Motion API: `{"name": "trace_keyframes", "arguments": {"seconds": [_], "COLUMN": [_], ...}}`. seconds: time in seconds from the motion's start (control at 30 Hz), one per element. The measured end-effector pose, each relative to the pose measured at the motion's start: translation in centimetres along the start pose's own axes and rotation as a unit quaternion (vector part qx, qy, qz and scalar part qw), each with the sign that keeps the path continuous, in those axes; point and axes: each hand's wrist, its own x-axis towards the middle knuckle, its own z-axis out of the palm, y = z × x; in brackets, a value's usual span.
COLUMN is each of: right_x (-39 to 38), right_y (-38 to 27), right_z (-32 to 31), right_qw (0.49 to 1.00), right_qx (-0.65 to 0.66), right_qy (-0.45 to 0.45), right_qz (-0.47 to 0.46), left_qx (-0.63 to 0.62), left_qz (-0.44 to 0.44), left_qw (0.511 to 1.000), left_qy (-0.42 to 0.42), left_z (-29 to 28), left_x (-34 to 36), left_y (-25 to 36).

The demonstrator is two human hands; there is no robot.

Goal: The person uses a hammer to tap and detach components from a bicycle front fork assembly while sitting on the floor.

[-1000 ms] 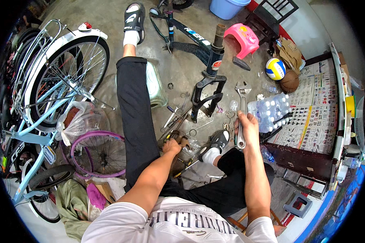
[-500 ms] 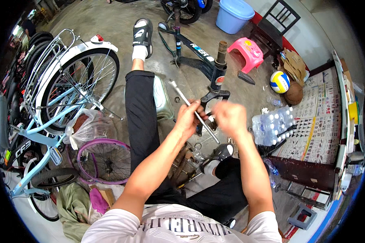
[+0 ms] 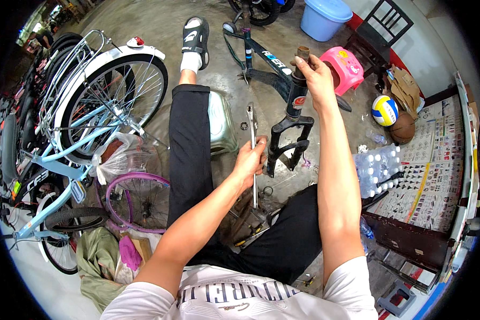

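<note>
My left hand is wrapped around a long silver metal rod with a slotted upper end, held nearly upright between my legs. Just right of it stands the black suspension fork of a black bicycle frame. Its steerer runs up through the head tube, and a brownish tube end sticks out on top. My right hand grips the upper end of the head tube, thumb on the near side and fingers curled over the far side.
A pale green stool stands by my left leg, near a small dark ring. At left are a light blue bicycle and a purple wheel rim. At right lie a pink stool, a volleyball and packed water bottles.
My right hand has gone from beside the rod up and forward to the top of the head tube. The rod in my left hand has turned from slanting to nearly upright.
</note>
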Motion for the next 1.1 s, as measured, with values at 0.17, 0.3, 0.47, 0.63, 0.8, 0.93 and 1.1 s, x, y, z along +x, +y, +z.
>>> {"name": "trace_keyframes", "arguments": {"seconds": [0.17,0.3,0.47,0.63,0.8,0.93,1.1], "right_x": [-4.0,-7.1,-8.1,-8.2,-8.6,-9.9,-11.1], "right_y": [-3.9,-3.3,-2.9,-2.8,-1.5,1.2,1.3], "right_z": [-0.1,-3.0,-5.8,-5.3,-5.2,-6.3,-6.9], "right_qw": [0.997,0.999,0.998,0.999,0.998,0.996,0.982], "right_qx": [0.045,0.015,0.039,0.01,0.027,0.02,0.135], "right_qy": [-0.019,-0.013,0.025,0.007,-0.031,-0.081,-0.094], "right_qz": [-0.054,-0.045,-0.038,-0.052,-0.043,0.029,0.096], "left_qx": [0.014,0.032,0.052,0.079,0.119,0.177,0.179], "left_qz": [0.007,0.034,0.04,0.087,0.105,0.125,0.119], "left_qw": [1.0,0.998,0.998,0.993,0.987,0.976,0.975], "left_qy": [0.025,0.033,-0.002,0.017,0.007,-0.027,-0.054], "left_z": [0.9,1.9,3.1,3.9,2.9,1.8,1.4], "left_x": [0.3,0.5,2.9,4.7,5.4,6.5,6.3], "left_y": [-2.4,-4.3,-6.5,-8.0,-8.4,-8.9,-7.9]}}
